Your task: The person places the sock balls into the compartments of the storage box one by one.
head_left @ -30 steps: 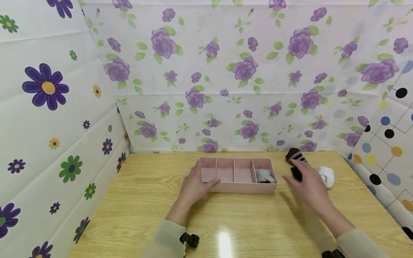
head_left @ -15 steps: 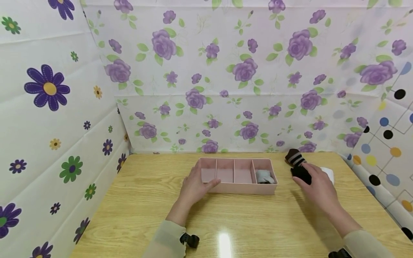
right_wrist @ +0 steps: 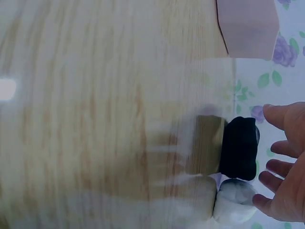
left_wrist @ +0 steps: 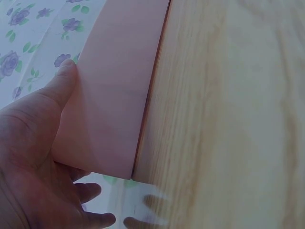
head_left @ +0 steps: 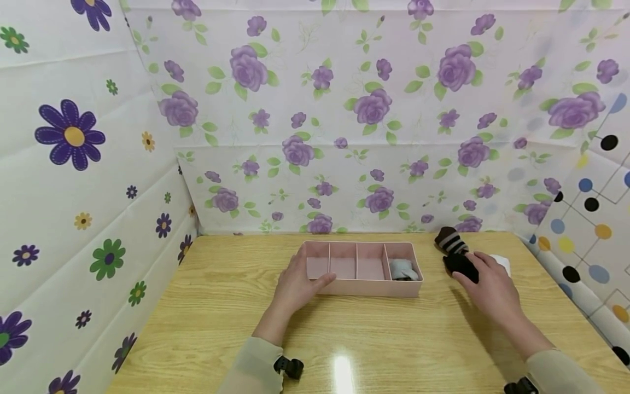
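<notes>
A pink box (head_left: pixel 369 288) with several compartments stands on the table. At its left end my left hand (head_left: pixel 294 280) grips it, the thumb (left_wrist: pixel 66 81) along the top of the front wall and the other fingers round the end wall. A grey rolled sock (head_left: pixel 402 268) lies in the rightmost compartment. My right hand (head_left: pixel 492 287) reaches over a black rolled sock (head_left: pixel 462 266), its fingers (right_wrist: pixel 286 117) spread and bent a little, apart from the sock in the right wrist view. Behind the black sock lies a striped brown rolled sock (head_left: pixel 450 239). A white rolled sock (head_left: pixel 502 262) is partly hidden behind my right hand.
The wooden table (head_left: pixel 384 339) ends at the back against a flowered cloth wall (head_left: pixel 334 164). Patterned cloth also stands at the left (head_left: pixel 98 219) and right sides. The other compartments of the box hold nothing visible.
My right hand has moved a little right and come over the black sock, covering more of the white one. The left hand and the box have stayed put.
</notes>
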Tool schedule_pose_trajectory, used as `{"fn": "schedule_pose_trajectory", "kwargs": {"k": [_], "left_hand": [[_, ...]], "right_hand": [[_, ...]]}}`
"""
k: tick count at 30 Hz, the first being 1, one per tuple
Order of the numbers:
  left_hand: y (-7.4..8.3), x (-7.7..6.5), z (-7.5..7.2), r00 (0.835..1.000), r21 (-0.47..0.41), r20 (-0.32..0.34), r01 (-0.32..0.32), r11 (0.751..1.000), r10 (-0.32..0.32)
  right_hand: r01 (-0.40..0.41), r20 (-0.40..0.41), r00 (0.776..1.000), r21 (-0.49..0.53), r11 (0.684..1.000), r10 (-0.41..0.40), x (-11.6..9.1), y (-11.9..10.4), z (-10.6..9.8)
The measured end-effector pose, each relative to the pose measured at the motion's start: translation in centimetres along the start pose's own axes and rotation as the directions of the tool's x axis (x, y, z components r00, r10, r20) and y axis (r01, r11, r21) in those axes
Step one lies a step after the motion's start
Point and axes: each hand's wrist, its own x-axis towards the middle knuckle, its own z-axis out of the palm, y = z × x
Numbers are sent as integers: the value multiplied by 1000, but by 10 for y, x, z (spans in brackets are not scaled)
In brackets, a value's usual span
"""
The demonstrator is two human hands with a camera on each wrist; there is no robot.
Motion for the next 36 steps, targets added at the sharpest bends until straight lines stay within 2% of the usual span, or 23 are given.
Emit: {"fn": "schedule_pose_trajectory", "kwargs": {"k": [7,16,21,28,36], "left_hand": [[0,0,-1,1000,11,4,1,1000,-1],[1,0,0,1000,3,2,9,1000,-9],[2,-1,0,1000,9,3,13,1000,-13],[3,-2,-2,1000,10,4,21,1000,-21],[3,-2,-1,1000,14,4,28,1000,-28]], "right_hand": [[-11,49,999,-44,999,13,-3,2,0],[27,72,997,-60,998,-22,-4,4,2],[25,102,995,-52,998,-20,-4,2,1],[68,84,994,-52,996,-64,-5,1,5],[48,93,994,19,999,-50,-2,-1,7]]}}
